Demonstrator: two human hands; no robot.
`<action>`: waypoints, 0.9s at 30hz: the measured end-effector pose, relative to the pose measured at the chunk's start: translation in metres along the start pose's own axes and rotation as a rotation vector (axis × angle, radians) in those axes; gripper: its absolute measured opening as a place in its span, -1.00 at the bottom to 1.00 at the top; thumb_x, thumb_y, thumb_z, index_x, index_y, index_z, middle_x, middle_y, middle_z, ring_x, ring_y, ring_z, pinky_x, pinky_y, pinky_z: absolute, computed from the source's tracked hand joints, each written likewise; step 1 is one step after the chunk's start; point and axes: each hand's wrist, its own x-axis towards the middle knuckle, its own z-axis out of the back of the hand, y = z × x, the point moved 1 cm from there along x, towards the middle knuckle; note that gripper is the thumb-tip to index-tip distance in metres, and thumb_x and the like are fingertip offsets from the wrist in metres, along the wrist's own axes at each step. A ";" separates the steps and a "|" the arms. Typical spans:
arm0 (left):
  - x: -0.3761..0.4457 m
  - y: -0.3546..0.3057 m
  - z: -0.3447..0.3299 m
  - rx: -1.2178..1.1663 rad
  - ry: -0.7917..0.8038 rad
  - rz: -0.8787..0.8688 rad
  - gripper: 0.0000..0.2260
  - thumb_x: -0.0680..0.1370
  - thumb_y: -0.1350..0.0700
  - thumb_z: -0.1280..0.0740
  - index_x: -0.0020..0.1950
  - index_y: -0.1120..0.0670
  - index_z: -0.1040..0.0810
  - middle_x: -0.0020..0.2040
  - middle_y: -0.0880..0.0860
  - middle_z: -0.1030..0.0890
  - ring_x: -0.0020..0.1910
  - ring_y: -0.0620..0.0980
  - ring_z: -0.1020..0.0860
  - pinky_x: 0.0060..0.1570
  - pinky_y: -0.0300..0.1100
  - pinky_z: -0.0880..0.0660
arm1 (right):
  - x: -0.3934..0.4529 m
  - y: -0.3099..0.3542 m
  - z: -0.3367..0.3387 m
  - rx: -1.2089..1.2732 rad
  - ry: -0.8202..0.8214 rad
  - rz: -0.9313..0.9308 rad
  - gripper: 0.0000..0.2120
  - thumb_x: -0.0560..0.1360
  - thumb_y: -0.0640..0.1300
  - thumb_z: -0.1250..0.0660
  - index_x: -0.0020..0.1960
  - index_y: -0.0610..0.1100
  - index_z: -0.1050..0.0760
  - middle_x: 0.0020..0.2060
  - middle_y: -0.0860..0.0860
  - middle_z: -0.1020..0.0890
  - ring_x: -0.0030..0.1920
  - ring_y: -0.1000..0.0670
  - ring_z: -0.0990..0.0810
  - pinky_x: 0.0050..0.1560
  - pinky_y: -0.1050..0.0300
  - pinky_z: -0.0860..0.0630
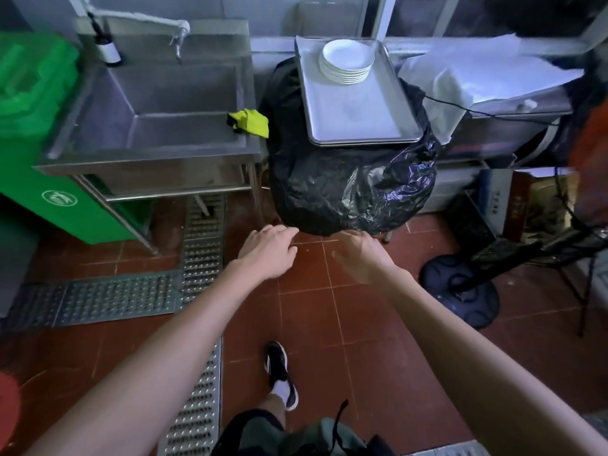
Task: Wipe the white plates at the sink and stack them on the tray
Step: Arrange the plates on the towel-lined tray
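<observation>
Forearms: both reached forward from the bottom edge of the view, bare, over the red tiled floor [329,324].
Left hand [268,250]: hung palm-down in the air with fingers loosely relaxed, grasping nothing.
Right hand [360,255]: hung beside it, a little apart, fingers spread and slack, also grasping nothing; slightly blurred.
Foot: one black shoe [281,373] with a white sock stood on the tiles below the hands.
Floor drain: a perforated metal grate [200,258] ran along the floor left of the left hand and turned off to the left.
Black bag [345,189]: a bulky shape wrapped in black plastic stood just beyond the fingertips and carried the tray.
Tray [355,116]: a metal tray lay flat on top of the bag, its near part bare.
White plates [347,60]: a stack of them sat on the far end of the tray, well apart from both hands.
Sink [158,103]: a steel basin to the left of the bag, with a tap [179,41] over its far side.
Cloth [250,121]: a yellow-green rag lay crumpled on the sink's right rim, near the bag.
Green bin [36,93]: stood left of the sink.
Worktop [513,123]: a steel surface to the right of the tray, draped with white sheeting.
</observation>
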 end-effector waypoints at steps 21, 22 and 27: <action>0.336 -0.014 0.079 0.053 0.047 -0.138 -0.57 0.64 -0.07 -0.21 0.52 -0.06 -0.39 0.46 0.01 -0.48 0.43 0.10 -0.42 0.35 0.06 -0.37 | 0.269 -0.132 0.111 0.042 -0.091 -0.135 -0.58 0.58 -0.02 -0.25 0.44 -0.01 -0.44 0.39 0.00 -0.52 0.35 -0.18 -0.46 0.31 -0.09 -0.43; 0.352 -0.017 0.083 0.054 0.053 -0.131 -0.60 0.64 -0.06 -0.21 0.49 -0.05 -0.42 0.44 0.02 -0.50 0.41 0.11 -0.43 0.33 0.06 -0.39 | 0.283 -0.142 0.117 0.050 -0.086 -0.134 -0.59 0.58 -0.02 -0.25 0.42 -0.01 -0.44 0.36 -0.01 -0.53 0.34 -0.18 -0.47 0.29 -0.08 -0.43; 0.421 -0.027 0.095 0.008 0.064 -0.074 -0.64 0.64 -0.01 -0.21 0.43 0.02 -0.46 0.40 0.05 -0.52 0.36 0.14 -0.47 0.31 0.05 -0.43 | 0.350 -0.188 0.147 0.067 -0.045 -0.100 -0.56 0.60 -0.05 -0.23 0.48 -0.02 -0.39 0.45 0.00 -0.46 0.40 -0.16 -0.41 0.36 -0.09 -0.38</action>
